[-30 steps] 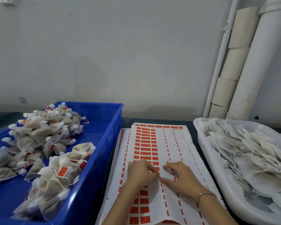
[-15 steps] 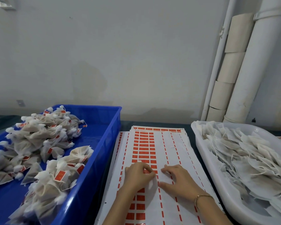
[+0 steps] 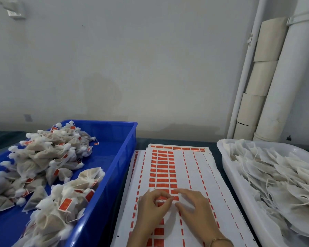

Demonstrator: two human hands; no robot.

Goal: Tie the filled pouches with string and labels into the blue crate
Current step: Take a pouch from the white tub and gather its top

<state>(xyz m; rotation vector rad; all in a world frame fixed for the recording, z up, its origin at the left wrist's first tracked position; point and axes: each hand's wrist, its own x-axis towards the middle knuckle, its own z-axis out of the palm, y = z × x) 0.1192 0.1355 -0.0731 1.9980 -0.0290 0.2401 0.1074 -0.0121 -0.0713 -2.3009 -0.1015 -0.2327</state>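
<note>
Progress is judged to be partway. Many tied pouches (image 3: 48, 157), each with a red tag (image 3: 65, 204) on its string, are heaped in the crate (image 3: 125, 157) left of the sheet (image 3: 194, 175). A large pile of flat, untied pouches (image 3: 275, 175) is left in the white tray (image 3: 227, 168) right of the sheet. A good deal of tying appears to remain, though the near ends of both containers are cut off by the frame. Several columns in the sheet's right half are seen stripped bare, with only red edge marks left. Columns of red labels (image 3: 161, 168) are seen in its left half.

Both hands are held over the near part of the sheet. The left hand (image 3: 153, 205) is curled, and a small red-and-white piece, taken to be a label (image 3: 161, 200), is pinched between its thumb and fingertips just above the sheet. The right hand (image 3: 194, 209) is laid just beside it, nearer the sheet's middle. Its fingers are spread and fairly straight, pressed on the sheet and wrapped round nothing. No pouch is clearly seen in either hand, and whether a string is held with the label cannot be told. The step in hand is judged to be the peeling of a label. The counter (image 3: 168, 139) is seen as a dark strip beyond the sheet.
</note>
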